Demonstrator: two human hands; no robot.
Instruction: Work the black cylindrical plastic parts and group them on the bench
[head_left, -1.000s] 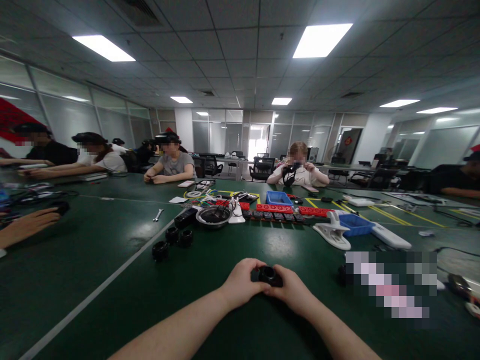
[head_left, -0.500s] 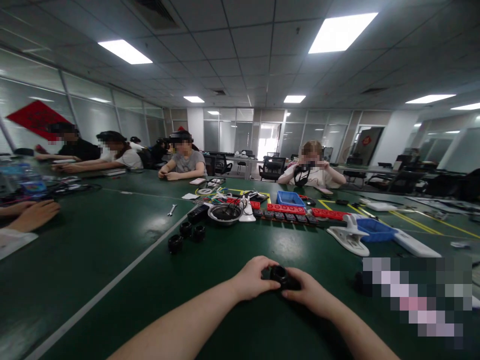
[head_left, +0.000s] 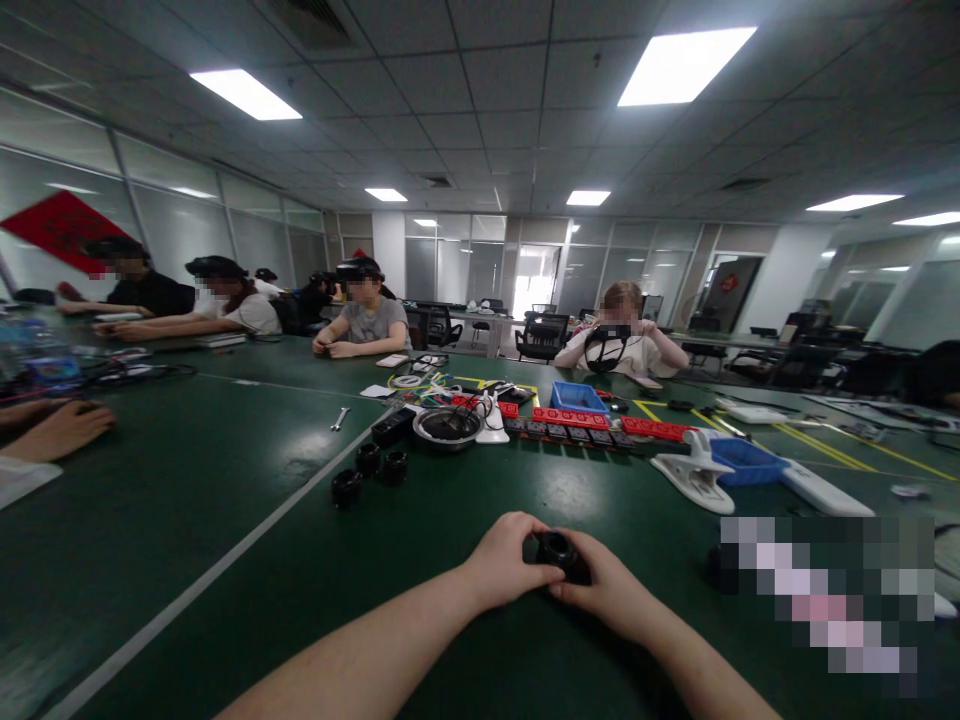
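Observation:
Both my hands meet low in the middle of the view over the green table (head_left: pixel 225 500). My left hand (head_left: pixel 504 562) and my right hand (head_left: pixel 606 592) are closed around a small black round part (head_left: pixel 559 553), which they hold between their fingers just above the table top. Three similar black round parts (head_left: pixel 369 473) lie on the table farther off to the left.
Past my hands lie a metal bowl (head_left: pixel 448 427), red and black strips (head_left: pixel 592 425), two blue bins (head_left: pixel 741 462), a white clamp (head_left: pixel 686 473) and a small wrench (head_left: pixel 339 418). Several people sit around the far side. Another person's hand (head_left: pixel 56 430) rests at the left edge.
The view swung to the left, then a little back to the right. My hands stay closed on the black part; the fingers have shifted slightly round it.

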